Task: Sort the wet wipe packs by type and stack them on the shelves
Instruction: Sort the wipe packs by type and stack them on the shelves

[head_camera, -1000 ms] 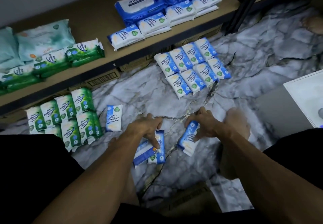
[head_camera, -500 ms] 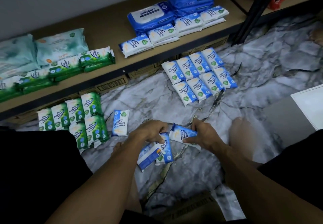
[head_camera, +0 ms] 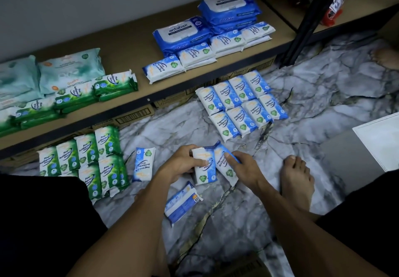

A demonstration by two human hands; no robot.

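Note:
My left hand (head_camera: 180,162) grips a small blue-and-white wipe pack (head_camera: 204,169) just above the marble floor. My right hand (head_camera: 244,166) holds a second blue pack (head_camera: 225,168) pressed against the first one's side. Another blue pack (head_camera: 182,203) lies face down on the floor below them, and one more (head_camera: 143,164) lies to their left. A block of several blue packs (head_camera: 241,104) sits on the floor ahead, and several green pine packs (head_camera: 86,158) lie at the left. On the low shelf (head_camera: 133,45) are green packs (head_camera: 92,91), small blue packs (head_camera: 194,60) and large blue packs (head_camera: 228,11).
Pale teal large packs (head_camera: 64,69) sit at the shelf's left. A black shelf post (head_camera: 306,22) stands at the right with red bags behind it. My bare foot (head_camera: 296,181) rests on the floor right of my hands. A white board (head_camera: 380,140) lies at the far right.
My left hand has lifted one blue pack off the floor, leaving the other lying there. My right hand has brought its pack up against it. The view has shifted closer.

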